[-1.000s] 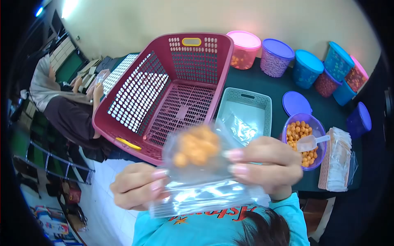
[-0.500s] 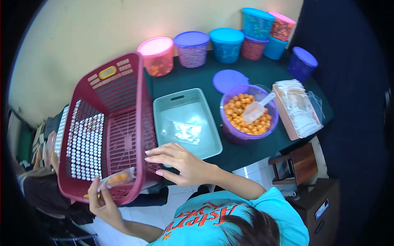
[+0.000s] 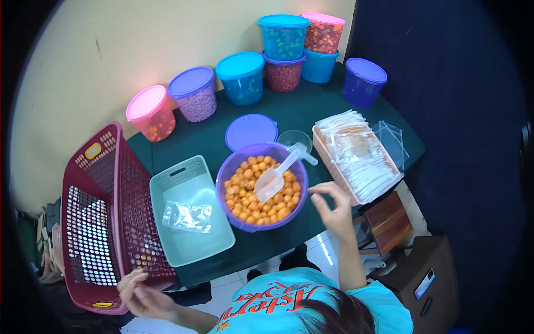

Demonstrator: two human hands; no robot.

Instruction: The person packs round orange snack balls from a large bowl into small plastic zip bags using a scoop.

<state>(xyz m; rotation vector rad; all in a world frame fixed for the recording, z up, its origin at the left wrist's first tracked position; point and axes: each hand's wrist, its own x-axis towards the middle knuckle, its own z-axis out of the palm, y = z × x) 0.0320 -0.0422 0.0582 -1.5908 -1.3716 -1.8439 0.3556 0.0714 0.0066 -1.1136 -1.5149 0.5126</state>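
Balls (image 3: 242, 195), orange and round, in purple tub (image 3: 258, 227); hands: right (image 3: 336, 214) released, left (image 3: 143, 299) cannot tell

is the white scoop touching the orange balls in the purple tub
Touching. The head view shows the scoop with its blade lying on the orange balls, its handle leaning out over the purple tub's rim.

Beyond the left fingers (image 3: 130, 282) and right fingers (image 3: 321, 204) were eight lidded tubs (image 3: 241, 83) and one loose lid (image 3: 250, 132); between the fingers, one open tub (image 3: 261, 225), one scoop (image 3: 270, 185), one tray (image 3: 192, 249); near the fingers, two baskets (image 3: 332, 166).
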